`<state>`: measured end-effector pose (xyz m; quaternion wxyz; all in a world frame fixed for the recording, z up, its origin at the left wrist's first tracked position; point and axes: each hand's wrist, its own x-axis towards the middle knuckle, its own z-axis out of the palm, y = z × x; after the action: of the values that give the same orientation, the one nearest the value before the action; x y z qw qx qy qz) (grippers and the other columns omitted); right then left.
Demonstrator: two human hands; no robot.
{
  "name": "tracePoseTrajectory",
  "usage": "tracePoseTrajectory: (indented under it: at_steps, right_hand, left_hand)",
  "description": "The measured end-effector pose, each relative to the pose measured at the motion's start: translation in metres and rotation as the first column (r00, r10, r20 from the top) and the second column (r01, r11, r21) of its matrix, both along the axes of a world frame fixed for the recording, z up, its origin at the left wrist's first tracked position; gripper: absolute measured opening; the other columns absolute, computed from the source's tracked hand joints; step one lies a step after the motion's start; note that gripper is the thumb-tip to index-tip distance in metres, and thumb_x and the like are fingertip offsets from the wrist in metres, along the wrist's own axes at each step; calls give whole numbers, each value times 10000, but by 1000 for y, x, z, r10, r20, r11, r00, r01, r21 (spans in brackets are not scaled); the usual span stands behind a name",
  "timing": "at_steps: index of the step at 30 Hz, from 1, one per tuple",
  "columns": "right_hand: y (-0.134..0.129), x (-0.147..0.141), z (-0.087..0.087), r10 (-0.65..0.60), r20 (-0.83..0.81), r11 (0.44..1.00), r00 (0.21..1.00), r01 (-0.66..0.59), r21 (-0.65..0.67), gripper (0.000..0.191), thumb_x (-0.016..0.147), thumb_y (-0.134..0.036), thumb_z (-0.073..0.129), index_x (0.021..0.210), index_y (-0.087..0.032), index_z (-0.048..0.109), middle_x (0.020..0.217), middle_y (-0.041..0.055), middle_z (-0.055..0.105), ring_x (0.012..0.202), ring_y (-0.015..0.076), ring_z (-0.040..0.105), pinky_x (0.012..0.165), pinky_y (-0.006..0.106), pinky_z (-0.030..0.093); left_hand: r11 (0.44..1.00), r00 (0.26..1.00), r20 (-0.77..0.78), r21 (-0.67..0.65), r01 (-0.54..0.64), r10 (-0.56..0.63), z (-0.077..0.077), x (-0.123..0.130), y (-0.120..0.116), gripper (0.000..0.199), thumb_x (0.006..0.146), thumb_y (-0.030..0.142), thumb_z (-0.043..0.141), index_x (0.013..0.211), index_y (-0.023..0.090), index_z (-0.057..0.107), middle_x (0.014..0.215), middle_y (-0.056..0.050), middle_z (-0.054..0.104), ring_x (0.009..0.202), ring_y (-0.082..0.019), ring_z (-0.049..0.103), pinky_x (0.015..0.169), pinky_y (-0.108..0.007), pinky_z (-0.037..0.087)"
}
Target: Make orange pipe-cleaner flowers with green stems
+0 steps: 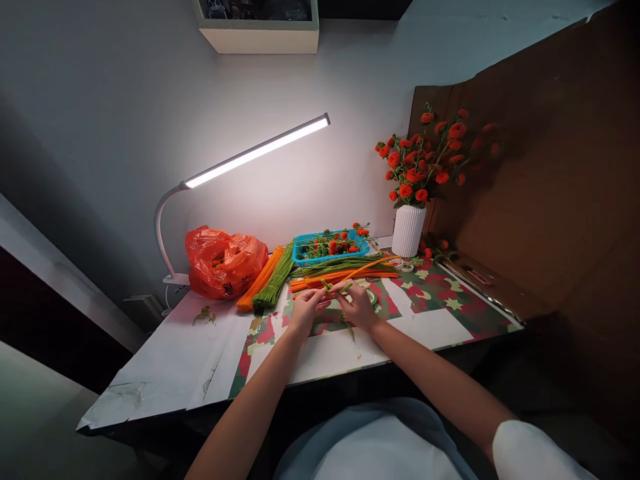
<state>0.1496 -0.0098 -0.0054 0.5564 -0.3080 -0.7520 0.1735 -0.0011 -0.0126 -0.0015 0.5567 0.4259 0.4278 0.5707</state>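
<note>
My left hand (308, 309) and my right hand (357, 307) meet over the front middle of the table, fingertips close together. Between them is a short green pipe cleaner (327, 287), bent or looped at its left end. The left fingers pinch that looped part, while the right thumb and fingers grip the stretch toward the right. Just beyond my hands lie orange pipe cleaners (345, 274) and a green bundle (340, 265), with one orange strand slanting above the rest. A roll of green tape (372, 297) sits beside my right hand, partly hidden by it.
A blue basket (295, 257) of orange flowers stands behind the bundles. Left are more orange (261, 280) and green bundles (275, 285), a red plastic bag (220, 260) and a lit lamp (260, 150). A white vase (409, 230) of flowers stands right, near a cardboard wall (550, 180).
</note>
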Motion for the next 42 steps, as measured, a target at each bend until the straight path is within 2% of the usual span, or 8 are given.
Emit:
tracePoseTrajectory:
  at_steps: [7,15,18,24,31,34,38,42]
  right_hand:
    - [0,-1,2,-57,-102,990,993,43,-134,148,857,-317,521,860,-217,629,849,46,658,806,193,609,739,313,468]
    - [-6,-9,0,-280,-171,943,945,238,-232,239,692,-381,707,752,-215,547,690,16,652,671,193,620,663,302,472]
    - [-6,-13,0,-280,-177,944,944,236,-231,191,719,-358,675,714,-217,547,677,23,661,663,197,630,673,312,476]
    - [-5,-15,2,-288,-211,950,934,251,-185,123,750,-323,629,783,-212,587,711,31,671,678,200,630,684,319,489]
    - [3,-15,-5,-266,-245,942,932,196,-274,157,772,-316,609,835,-191,681,788,61,699,719,207,634,690,322,503]
    - [6,-15,-7,-225,-241,957,944,168,-235,189,794,-263,568,892,-198,717,847,68,701,777,205,634,709,317,503]
    - [6,-16,-7,-146,-191,986,971,128,-106,249,818,-178,515,936,-221,730,813,47,664,741,171,606,677,288,484]
    - [4,-15,-7,-147,-101,989,984,146,-15,285,839,-143,496,971,-245,727,783,40,612,758,178,576,695,300,464]
  left_hand:
    - [998,995,-102,65,19,-12,2,4,-4,388,509,477,810,673,145,694,704,-50,677,645,-163,649,641,-288,553]
    - [996,996,-65,81,-48,53,-1,4,-1,388,539,479,794,675,136,674,671,-44,681,645,-164,659,663,-295,550]
    - [996,995,-76,72,-57,62,-1,5,-1,373,553,472,789,688,142,682,690,-50,690,647,-173,667,644,-289,540]
    - [996,994,-85,74,-58,64,1,7,-3,349,549,466,793,673,155,694,695,-27,681,635,-150,655,634,-265,537]
    - [990,996,-55,120,-67,74,0,10,-4,377,529,470,801,682,142,693,696,-33,679,657,-152,639,670,-297,554]
    - [985,994,-76,162,-66,79,-1,11,-4,378,537,474,795,682,141,692,709,-38,687,665,-158,642,672,-307,559]
    - [973,989,-109,218,-72,98,0,11,-6,354,567,467,778,679,143,692,693,-29,679,646,-153,631,649,-300,556]
    - [969,986,-130,234,-74,106,2,10,-7,335,572,445,776,678,140,686,671,-19,664,618,-140,615,642,-290,555]
